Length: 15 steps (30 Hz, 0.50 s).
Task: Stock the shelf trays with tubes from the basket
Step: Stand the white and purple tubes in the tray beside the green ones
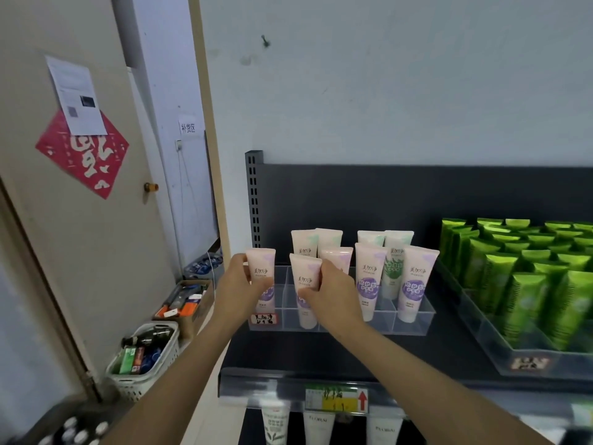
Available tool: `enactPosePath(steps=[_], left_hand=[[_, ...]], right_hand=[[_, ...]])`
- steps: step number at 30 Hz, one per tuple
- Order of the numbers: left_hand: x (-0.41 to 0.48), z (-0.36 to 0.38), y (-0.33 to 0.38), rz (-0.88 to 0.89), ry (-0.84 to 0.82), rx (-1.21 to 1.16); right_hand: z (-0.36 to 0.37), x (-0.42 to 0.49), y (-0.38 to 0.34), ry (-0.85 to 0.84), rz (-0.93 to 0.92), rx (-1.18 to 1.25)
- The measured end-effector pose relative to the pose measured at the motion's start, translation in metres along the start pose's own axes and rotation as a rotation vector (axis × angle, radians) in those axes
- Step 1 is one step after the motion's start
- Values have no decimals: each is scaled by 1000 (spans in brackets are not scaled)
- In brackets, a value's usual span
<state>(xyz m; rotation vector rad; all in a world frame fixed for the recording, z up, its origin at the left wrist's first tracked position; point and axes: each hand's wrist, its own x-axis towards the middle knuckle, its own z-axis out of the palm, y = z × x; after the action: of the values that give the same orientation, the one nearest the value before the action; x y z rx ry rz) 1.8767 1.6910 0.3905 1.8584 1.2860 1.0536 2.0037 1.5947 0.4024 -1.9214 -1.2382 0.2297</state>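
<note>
Down at the near left corner, white caps (74,429) sit in something dark, too blurred for me to name. Just past my forearms, a price rail (333,400) edges the shelf, with white tubes (316,427) standing below it. On the floor to the left is a white basket (145,367) of mixed bottles and boxes.

Up on the shelf, my left hand (239,279) grips a pink tube (260,262), thumb and fingers curled round its left edge; it stands upright in the front-left compartment of the clear tray (414,320), above a handwritten label (263,318). My right hand (333,292) pinches a second tube (305,269) in the next front compartment (fingertips on its lower half), and it is upright too.

Right of my hands, two more purple-printed tubes (414,277) fill the other front slots, with paler tubes (316,240) in the rows behind. Well to the right, green tubes (529,284) pack a second tray (500,346). Behind everything is the dark back panel (385,203), then a pale wall, with a door (96,226) at far left.
</note>
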Motion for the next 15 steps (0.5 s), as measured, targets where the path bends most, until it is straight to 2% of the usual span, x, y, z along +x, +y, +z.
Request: enactPosePath(steps=[5,12,15], left_hand=[[-7,-6,-2,31,79,53],[-30,-16,14,281,225,267],[-45,-11,28,413,228,307]], right_hand=[[-1,0,1,14,-13,11],[-22,-5,-4,120,-100,78],[-37,-10,-3,148,-121,73]])
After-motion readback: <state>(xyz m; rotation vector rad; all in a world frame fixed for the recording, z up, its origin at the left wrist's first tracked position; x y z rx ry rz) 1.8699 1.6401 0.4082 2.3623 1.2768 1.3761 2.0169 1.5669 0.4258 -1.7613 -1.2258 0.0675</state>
